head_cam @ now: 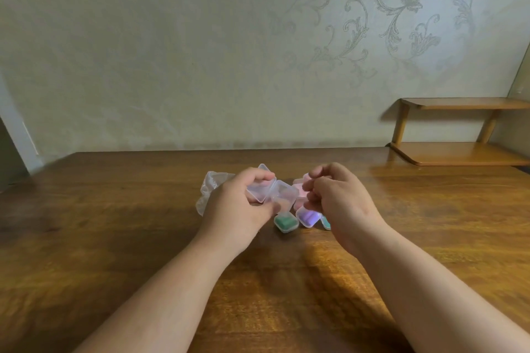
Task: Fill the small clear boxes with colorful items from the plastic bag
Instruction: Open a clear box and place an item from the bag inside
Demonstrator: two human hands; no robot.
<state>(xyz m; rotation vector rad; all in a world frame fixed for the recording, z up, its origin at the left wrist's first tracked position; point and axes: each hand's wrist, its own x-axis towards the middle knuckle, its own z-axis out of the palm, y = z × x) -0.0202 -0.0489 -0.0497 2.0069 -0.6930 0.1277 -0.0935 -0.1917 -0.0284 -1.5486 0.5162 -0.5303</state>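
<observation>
A small clear box [272, 192], its hinged lid swung open, is gripped in the curled fingers of the left hand [243, 203] above the middle of the wooden table [114, 223]. A pink item [308, 178] is pinched at the fingertips of the right hand [338, 198], just right of the open box. A crumpled plastic bag [209, 189] is seen to the left, partly hidden behind the left hand. Nearer, between the hands, a green-filled box [284, 223] and a purple-filled box [308, 217] are set on the table. A wooden shelf [459, 153] is seen at the far right.
</observation>
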